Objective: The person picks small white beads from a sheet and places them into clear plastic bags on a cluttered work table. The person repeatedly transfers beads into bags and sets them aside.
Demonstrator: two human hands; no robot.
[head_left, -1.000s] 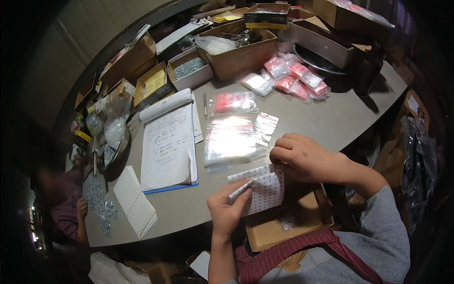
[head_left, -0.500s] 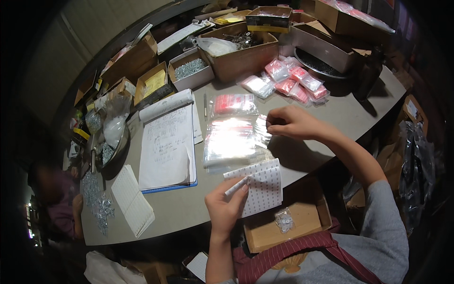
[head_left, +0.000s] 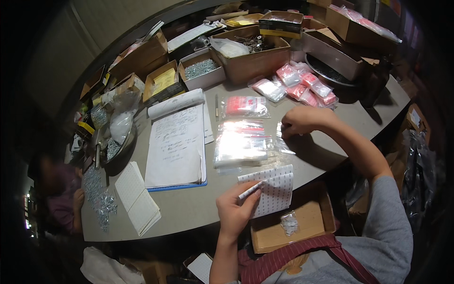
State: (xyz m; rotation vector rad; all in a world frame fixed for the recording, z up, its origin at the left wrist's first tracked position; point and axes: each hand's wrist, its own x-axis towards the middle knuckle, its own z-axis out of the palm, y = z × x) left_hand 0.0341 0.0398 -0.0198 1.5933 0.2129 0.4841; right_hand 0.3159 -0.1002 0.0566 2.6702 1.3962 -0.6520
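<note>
My left hand (head_left: 238, 208) is closed on a white label sheet (head_left: 276, 191) printed with rows of small marks; the sheet's left edge curls over by my thumb. My right hand (head_left: 305, 122) is bent down over the table, its fingers curled together at a small clear plastic bag (head_left: 283, 144). Whatever sits between those fingertips is hidden. Left of that bag lies a shiny stack of clear zip bags (head_left: 241, 149) with red top strips. A pack of red-and-clear bags (head_left: 244, 106) lies just beyond the stack.
A clipboard with written pages (head_left: 177, 151) lies left of the bags. Boxes of hardware, including a box of screws (head_left: 201, 69), line the back. More red-and-clear packs (head_left: 307, 85) lie behind my right hand. An open cardboard box (head_left: 307, 213) sits below the table edge. Another person (head_left: 61, 199) is at far left.
The whole view has shifted, so things appear farther right. The small clear bag under my right fingers now lies apart from the stack. My left hand still holds the label sheet.
</note>
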